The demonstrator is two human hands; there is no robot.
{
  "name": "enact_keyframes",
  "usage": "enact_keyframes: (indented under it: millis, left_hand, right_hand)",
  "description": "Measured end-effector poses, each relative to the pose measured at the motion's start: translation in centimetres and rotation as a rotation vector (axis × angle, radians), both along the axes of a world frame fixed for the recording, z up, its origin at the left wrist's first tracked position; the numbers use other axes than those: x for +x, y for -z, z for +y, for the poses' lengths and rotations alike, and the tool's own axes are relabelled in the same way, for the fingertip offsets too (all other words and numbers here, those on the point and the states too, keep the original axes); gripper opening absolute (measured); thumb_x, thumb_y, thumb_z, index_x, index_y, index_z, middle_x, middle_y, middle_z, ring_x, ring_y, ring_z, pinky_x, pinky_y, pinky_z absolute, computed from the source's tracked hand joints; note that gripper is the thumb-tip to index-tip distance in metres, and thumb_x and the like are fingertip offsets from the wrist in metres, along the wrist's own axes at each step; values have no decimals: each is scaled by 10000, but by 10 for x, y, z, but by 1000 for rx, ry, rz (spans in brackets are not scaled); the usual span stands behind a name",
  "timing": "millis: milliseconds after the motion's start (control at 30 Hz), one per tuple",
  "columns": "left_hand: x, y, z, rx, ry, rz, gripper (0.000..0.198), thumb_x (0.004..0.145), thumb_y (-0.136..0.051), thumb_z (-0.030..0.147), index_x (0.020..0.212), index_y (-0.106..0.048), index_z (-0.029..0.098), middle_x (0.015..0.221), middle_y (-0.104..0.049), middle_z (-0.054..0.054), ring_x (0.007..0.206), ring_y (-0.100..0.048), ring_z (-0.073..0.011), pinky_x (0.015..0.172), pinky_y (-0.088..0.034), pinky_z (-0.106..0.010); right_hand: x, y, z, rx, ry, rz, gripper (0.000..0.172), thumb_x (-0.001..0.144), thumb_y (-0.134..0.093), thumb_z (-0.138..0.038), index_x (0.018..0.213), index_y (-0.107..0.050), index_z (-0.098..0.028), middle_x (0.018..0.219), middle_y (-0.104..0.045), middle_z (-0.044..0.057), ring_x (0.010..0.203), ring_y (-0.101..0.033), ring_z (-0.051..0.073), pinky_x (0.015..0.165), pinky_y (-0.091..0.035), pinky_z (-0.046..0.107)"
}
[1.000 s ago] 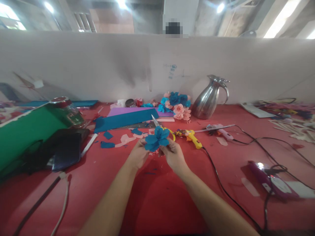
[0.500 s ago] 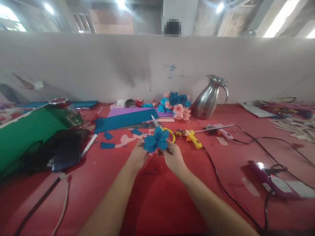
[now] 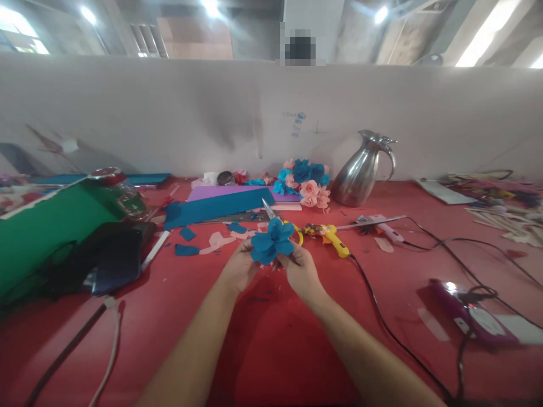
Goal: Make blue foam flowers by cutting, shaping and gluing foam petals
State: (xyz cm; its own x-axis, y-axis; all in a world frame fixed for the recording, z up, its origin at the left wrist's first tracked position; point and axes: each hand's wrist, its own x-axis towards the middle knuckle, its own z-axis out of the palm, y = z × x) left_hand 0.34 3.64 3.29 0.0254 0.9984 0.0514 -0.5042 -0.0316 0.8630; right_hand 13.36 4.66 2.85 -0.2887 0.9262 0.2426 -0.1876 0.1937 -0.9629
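A blue paper flower (image 3: 271, 242) is held up over the red table (image 3: 271, 339) between both my hands. My left hand (image 3: 238, 269) pinches it from the lower left. My right hand (image 3: 300, 272) grips its base from the lower right. Both sets of fingers are closed on the flower. Just behind it lie scissors (image 3: 280, 219) with yellow handles and a yellow glue gun (image 3: 328, 237). A bunch of finished pink and blue paper flowers (image 3: 304, 182) sits at the back by the wall.
A steel jug (image 3: 362, 169) stands at the back right. Blue (image 3: 218, 206) and purple (image 3: 212, 192) sheets lie behind the scraps. A green box (image 3: 46, 226) and black pouch (image 3: 108, 260) fill the left. Cables (image 3: 394, 333) and a purple device (image 3: 470, 311) lie right.
The flower and both hands have shifted only slightly; the petals have turned a little between my fingers. Nothing else moved.
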Motion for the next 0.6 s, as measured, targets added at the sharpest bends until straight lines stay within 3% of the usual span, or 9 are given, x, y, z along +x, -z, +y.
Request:
enact_keyframes:
  millis: [300,600]
  left_hand:
    - [1,-5,-2,-41,-18,-21,205,530,-826,199,500,-628,157,519,-568,12,506,-495,-110,509,-395,-254]
    - [-1,0,1,-19,-92,-29,263,537,-832,230,444,-601,145,496,-547,22,482,-437,-75,495,-368,-219]
  right_hand:
    - [1,2,0,2,-26,18,81,737,-526,-256,667,-539,-217,561,-520,-40,513,-485,117,549,-418,243]
    - [2,-5,-3,91,21,-90,72,695,-479,-211,693,-551,-204,561,-509,-37,526,-453,109,526,-371,218]
